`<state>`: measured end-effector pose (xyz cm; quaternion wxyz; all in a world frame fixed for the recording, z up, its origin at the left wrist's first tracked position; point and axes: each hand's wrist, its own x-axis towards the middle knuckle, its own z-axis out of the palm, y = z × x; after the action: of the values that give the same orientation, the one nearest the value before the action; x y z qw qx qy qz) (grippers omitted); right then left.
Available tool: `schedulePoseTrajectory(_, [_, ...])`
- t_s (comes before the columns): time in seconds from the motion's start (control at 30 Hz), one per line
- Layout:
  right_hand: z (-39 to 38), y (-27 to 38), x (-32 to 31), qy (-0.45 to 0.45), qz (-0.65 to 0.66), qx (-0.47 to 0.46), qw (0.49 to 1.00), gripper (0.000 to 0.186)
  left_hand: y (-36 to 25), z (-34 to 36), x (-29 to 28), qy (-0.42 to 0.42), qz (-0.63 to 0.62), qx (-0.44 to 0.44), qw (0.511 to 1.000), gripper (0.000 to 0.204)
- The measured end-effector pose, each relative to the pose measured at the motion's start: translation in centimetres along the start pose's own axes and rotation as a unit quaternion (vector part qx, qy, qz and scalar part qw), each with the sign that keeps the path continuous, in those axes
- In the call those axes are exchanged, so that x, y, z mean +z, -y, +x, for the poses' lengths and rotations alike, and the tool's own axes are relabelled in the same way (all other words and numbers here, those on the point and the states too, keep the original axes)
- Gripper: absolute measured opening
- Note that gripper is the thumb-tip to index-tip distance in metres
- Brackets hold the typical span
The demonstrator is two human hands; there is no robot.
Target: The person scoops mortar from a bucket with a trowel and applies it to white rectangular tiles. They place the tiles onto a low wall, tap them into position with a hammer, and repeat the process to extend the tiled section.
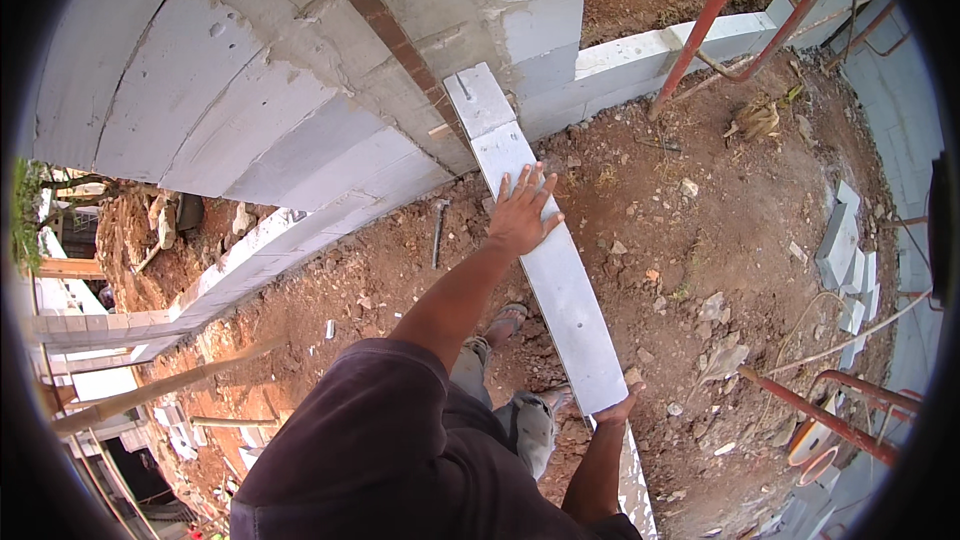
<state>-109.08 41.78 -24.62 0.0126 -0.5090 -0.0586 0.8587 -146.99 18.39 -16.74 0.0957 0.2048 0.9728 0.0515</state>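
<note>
A long pale grey aerated concrete block (pixel 555 275) runs from near the wall back toward me. Its far end meets a shorter pale block (pixel 478 102), with a joint line between them. My left hand (pixel 522 212) lies flat on top of the long block, fingers spread. At the near end, my right hand (pixel 615 407) grips the block's corner; some of its fingers are hidden. A white-spotted board (pixel 636 490) shows below my right hand, continuing the block's line.
A block wall (pixel 290 130) with a brown vertical strip (pixel 385 25) stands ahead. A hammer (pixel 438 232) lies on the rubble-strewn dirt. Red scaffold frames (pixel 700 30) stand at the right, near loose pale blocks (pixel 840 240). A wooden pole (pixel 170 390) slants at left.
</note>
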Motion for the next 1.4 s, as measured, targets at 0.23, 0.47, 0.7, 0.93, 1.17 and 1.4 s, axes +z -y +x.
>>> schedulePoseTrajectory(0.23, [1.0,-0.3,-0.3,-0.044,0.007,-0.016,0.999,0.101,-0.6,-0.4,0.7,-0.022,0.005,0.021,1.000,0.076])
schedulePoseTrajectory(0.47, [-3.5,4.2,7.4,-0.155,-0.670,-0.407,0.601,0.096,0.0,0.0,0.7,-0.036,0.021,0.013,0.999,0.075])
schedulePoseTrajectory(0.7, [-6.7,-6.7,22.5,0.061,-0.785,-0.574,0.226,0.083,-0.3,0.4,0.2,-0.032,0.039,0.010,0.999,0.075])
schedulePoseTrajectory(0.93, [-1.5,-8.1,25.8,0.078,-0.856,-0.466,0.210,0.087,1.2,0.5,0.7,-0.062,-0.015,0.026,0.998,0.079])
schedulePoseTrajectory(1.17, [1.0,-7.3,26.1,0.082,-0.848,-0.461,0.248,0.082,-1.6,1.3,0.1,-0.073,0.014,0.065,0.995,0.079])
schedulePoseTrajectory(1.4, [-9.2,-10.4,17.9,0.034,-0.840,-0.275,0.467,0.068,0.0,0.1,1.3,-0.085,0.102,0.046,0.990,0.072])
